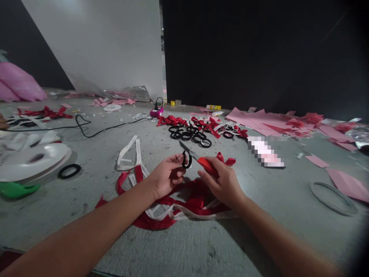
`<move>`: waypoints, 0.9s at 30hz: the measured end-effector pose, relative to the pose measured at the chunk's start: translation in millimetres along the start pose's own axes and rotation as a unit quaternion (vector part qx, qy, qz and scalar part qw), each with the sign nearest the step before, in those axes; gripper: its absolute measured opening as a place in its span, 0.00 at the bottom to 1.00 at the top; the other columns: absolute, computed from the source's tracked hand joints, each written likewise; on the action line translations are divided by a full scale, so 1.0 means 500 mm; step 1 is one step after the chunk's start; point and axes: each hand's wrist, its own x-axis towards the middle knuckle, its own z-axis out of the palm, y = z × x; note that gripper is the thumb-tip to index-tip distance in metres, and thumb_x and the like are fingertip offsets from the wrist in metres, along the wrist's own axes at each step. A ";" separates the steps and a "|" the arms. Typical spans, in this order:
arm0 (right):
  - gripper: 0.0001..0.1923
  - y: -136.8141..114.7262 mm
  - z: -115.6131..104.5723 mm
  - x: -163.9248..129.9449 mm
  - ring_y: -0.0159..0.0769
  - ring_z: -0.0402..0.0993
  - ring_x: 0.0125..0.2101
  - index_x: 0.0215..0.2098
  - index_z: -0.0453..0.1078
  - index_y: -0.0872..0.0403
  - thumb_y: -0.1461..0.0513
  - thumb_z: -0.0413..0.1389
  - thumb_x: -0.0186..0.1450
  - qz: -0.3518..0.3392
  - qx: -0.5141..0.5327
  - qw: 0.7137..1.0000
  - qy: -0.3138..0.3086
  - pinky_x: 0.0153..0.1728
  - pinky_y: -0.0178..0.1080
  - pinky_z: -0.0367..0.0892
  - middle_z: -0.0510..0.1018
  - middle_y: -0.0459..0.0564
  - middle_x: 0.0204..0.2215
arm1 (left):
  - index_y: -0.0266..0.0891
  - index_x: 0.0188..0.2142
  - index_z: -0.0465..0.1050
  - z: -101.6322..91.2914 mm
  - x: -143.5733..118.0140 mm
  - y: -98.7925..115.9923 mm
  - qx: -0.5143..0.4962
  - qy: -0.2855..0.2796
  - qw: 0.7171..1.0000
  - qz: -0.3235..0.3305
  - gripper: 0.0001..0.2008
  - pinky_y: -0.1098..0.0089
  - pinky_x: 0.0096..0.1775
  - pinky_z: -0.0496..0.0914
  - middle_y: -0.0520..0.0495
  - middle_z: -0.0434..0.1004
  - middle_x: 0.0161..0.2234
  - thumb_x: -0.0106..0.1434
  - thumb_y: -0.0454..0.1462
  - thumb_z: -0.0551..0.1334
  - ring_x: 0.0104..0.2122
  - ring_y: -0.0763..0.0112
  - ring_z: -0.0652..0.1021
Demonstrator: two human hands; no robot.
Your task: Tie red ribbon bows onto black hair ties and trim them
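Forearms (pixel 115 219), black ring (pixel 185 163) pinched in left fingers (pixel 175 158), right fingers (pixel 208 181) clamped round orange-handled blade (pixel 205 164)

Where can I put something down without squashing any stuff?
There's bare floor between the right hand and the grey ring. Another patch lies between the lone black ring by the white spool and the white ribbon. It's crowded below the left hand, with red ribbon, and beyond both hands, with black rings and red bows.

left forearm (pixel 95 234) and right forearm (pixel 282 242) are bare (slim, tapering towards the wrists (pixel 154 188)).
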 end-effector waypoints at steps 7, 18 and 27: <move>0.15 0.001 -0.009 0.001 0.41 0.73 0.37 0.47 0.68 0.55 0.54 0.50 0.69 -0.071 -0.072 0.995 -0.013 0.37 0.43 0.66 0.78 0.53 0.37 | 0.35 0.28 0.68 -0.003 -0.001 -0.001 -0.047 -0.011 0.999 -0.001 0.06 0.81 0.17 0.57 0.50 0.69 0.26 0.54 0.28 0.65 0.19 0.80 0.66; 0.14 0.000 -0.011 0.001 0.39 0.72 0.34 0.45 0.69 0.56 0.55 0.51 0.69 -0.102 -0.095 0.990 0.023 0.37 0.42 0.62 0.78 0.52 0.34 | 0.33 0.29 0.69 -0.006 -0.009 0.007 -0.078 -0.060 0.995 -0.033 0.04 0.79 0.19 0.58 0.49 0.68 0.28 0.56 0.29 0.64 0.20 0.80 0.65; 0.13 -0.003 -0.018 0.004 0.39 0.71 0.32 0.45 0.69 0.53 0.54 0.50 0.69 -0.097 -0.106 0.990 0.012 0.36 0.43 0.60 0.78 0.51 0.34 | 0.35 0.30 0.70 -0.009 -0.004 0.007 -0.015 -0.060 0.998 -0.005 0.05 0.79 0.20 0.56 0.49 0.69 0.26 0.56 0.31 0.66 0.19 0.80 0.64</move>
